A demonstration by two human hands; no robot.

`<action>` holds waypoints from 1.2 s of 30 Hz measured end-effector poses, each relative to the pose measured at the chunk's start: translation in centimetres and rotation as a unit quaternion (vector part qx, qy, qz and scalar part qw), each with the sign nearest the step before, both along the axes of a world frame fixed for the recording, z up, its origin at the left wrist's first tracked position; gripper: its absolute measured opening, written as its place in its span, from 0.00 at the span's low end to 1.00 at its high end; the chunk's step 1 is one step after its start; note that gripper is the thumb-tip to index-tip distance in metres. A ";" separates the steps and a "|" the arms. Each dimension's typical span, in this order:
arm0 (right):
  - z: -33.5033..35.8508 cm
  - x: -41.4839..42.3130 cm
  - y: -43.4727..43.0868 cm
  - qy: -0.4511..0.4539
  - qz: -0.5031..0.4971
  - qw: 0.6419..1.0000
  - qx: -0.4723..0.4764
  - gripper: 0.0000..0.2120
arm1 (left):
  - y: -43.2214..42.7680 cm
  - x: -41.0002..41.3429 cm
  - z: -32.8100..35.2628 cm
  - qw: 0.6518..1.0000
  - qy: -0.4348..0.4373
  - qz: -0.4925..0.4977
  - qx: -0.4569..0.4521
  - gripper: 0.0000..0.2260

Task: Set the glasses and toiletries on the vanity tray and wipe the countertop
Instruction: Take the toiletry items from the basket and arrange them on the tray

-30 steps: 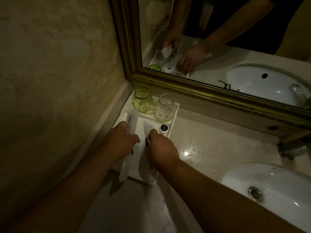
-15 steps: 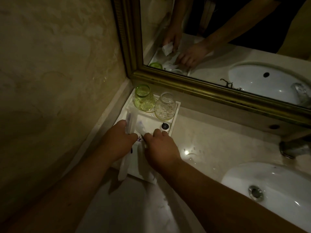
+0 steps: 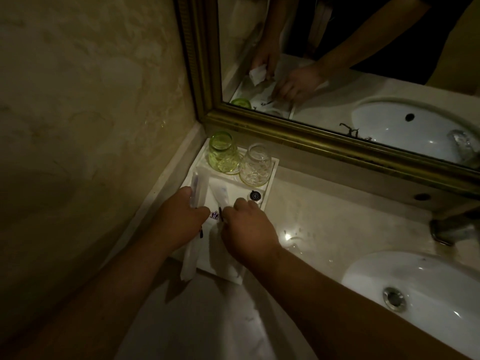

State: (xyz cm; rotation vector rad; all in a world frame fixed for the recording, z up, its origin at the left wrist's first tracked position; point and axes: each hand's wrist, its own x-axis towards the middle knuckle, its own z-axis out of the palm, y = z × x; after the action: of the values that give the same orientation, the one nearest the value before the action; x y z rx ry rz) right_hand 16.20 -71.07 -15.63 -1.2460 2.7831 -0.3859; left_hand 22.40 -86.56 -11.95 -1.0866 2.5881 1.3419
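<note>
A white vanity tray sits in the counter's back left corner. At its far end stand a green glass and a clear glass, both upside down. A small black-capped bottle rests beside them. My left hand grips a long white wrapped toiletry packet that overhangs the tray's near edge. My right hand pinches a second white packet lying next to the first. The tray's middle is hidden under both hands.
A gold-framed mirror runs along the back wall. A white sink basin and a metal tap lie to the right. The marble wall stands close on the left. The beige countertop has wet spots.
My right hand has shifted slightly forward and left on the second packet, turning it toward the first one. My left hand has stayed on its packet.
</note>
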 end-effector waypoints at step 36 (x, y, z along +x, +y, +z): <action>0.8 0.4 -6.0 -0.239 -0.017 0.967 -0.085 0.16 | -2.6 2.5 -0.2 0.999 0.017 0.029 -0.001 0.16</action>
State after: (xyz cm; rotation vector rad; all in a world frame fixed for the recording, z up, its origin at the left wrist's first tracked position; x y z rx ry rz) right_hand 16.63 -77.08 -14.81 -0.9690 2.3975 -0.8207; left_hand 24.90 -89.16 -12.18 -1.1572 2.6021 1.3808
